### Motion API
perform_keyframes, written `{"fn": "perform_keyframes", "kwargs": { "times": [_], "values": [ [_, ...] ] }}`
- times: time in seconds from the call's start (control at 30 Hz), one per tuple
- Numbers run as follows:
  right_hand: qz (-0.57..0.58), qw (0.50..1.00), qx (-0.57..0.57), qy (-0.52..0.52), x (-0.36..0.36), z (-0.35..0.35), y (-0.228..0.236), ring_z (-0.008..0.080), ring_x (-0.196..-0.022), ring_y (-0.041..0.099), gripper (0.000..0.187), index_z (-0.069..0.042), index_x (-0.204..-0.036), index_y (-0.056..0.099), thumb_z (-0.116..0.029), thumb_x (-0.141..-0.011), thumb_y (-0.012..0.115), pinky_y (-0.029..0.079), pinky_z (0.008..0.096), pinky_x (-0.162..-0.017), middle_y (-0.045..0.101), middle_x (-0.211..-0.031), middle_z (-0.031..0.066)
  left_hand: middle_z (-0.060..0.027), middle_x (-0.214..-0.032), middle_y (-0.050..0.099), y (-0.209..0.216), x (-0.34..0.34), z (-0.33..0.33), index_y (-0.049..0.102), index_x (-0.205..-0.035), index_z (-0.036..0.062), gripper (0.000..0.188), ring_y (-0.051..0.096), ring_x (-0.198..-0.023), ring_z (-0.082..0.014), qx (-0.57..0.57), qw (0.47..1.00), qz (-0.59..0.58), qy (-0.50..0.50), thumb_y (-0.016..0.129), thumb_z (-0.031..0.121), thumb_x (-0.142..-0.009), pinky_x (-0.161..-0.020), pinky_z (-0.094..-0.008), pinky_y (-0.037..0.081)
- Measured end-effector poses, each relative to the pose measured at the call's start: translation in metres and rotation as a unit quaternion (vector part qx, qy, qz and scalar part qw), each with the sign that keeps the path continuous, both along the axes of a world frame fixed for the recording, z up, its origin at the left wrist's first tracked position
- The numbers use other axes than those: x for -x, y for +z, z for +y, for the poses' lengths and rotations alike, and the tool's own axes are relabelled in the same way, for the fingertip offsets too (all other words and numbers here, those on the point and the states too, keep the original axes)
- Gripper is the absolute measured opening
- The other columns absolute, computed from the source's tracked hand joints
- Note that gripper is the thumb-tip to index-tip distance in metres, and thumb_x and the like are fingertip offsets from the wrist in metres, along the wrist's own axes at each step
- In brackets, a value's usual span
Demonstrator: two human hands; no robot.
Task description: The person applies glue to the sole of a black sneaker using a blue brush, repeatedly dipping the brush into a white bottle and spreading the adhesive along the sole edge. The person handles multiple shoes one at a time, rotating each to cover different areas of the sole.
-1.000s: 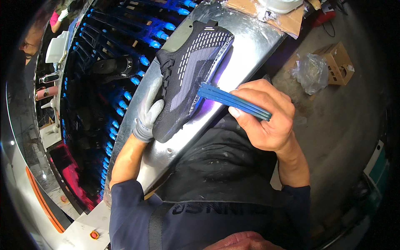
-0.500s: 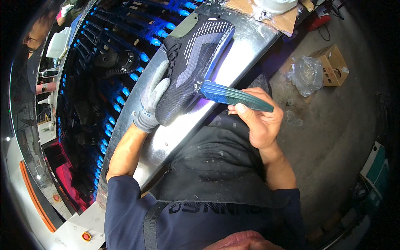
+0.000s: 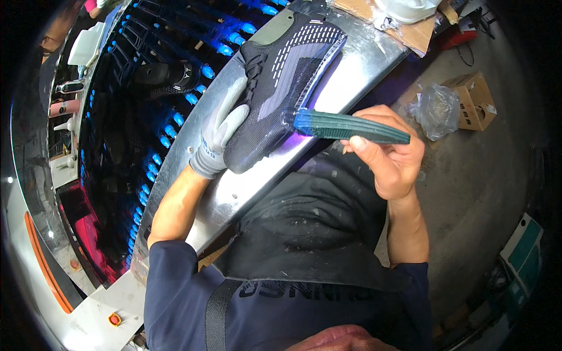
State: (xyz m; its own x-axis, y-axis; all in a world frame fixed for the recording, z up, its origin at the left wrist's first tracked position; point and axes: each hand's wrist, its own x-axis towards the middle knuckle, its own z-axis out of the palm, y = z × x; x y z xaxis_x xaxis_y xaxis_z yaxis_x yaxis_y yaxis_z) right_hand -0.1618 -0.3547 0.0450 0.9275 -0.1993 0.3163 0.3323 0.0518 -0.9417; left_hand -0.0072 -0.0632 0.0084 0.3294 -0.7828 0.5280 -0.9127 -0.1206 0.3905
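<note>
The dark grey knitted sports shoe with a pale stitched sole edge [image 3: 281,88] lies on the sloping shiny metal desk [image 3: 357,70], its long axis running from the heel at about 7 o'clock up to the toe at about 1 o'clock. The left hand [image 3: 219,131], in a light grey work glove, lies flat against the shoe's side near the laces, fingers stretched out and pressing rather than curled around it. The right hand [image 3: 389,155], bare, is closed around the rear half of a flat blue-green ribbed sole piece [image 3: 345,127]. That piece points from the right hand toward 9 o'clock, and its free end meets the shoe's underside edge about halfway along, almost at a right angle to the shoe's axis. A violet glow shows on the metal just below that meeting point.

The left hand is the nearer of the two to the shoe, touching it; the right reaches it only through the sole piece.

At 10 o'clock from the shoe, a dark channel lined with rows of blue lights [image 3: 175,117] carries another black shoe [image 3: 161,76]. At 3 o'clock, well apart on the grey floor [image 3: 480,193], stand a small brown cardboard box [image 3: 474,99] and a crumpled clear plastic bag [image 3: 433,108]. Nothing lies between either hand and the shoe.
</note>
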Motion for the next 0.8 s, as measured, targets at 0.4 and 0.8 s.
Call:
{"fn": "perform_keyframes", "kwargs": {
  "times": [0.4,0.8],
  "values": [
    [-0.085,0.986,0.135,-0.055,0.023,0.032,0.006,0.0264,-0.079,0.072,0.021,0.005,-0.101,0.072,-0.001,-0.083,0.08,0.058,0.0335,-0.069,0.073,-0.095,0.0176,-0.0369,-0.151,0.046,-0.001,-0.006,-0.002,0.051,-0.142,0.0077,0.077,0.055,-0.134,-0.052,-0.006,1.0,-0.015,0.004,0.088,0.018,-0.076,-0.111,-0.0524,0.048],
    [0.081,0.995,0.022,0.051,-0.003,-0.014,0.024,0.0177,-0.08,0.068,0.017,0.01,-0.105,0.068,-0.003,-0.094,0.07,0.057,0.0277,-0.07,0.068,-0.099,0.0164,-0.0236,-0.15,0.052,-0.015,-0.013,-0.003,0.029,-0.158,0.0123,0.118,0.054,-0.138,-0.0394,-0.06,0.996,-0.058,0.007,0.099,0.039,-0.067,-0.119,-0.0443,0.039]
  ]
}}
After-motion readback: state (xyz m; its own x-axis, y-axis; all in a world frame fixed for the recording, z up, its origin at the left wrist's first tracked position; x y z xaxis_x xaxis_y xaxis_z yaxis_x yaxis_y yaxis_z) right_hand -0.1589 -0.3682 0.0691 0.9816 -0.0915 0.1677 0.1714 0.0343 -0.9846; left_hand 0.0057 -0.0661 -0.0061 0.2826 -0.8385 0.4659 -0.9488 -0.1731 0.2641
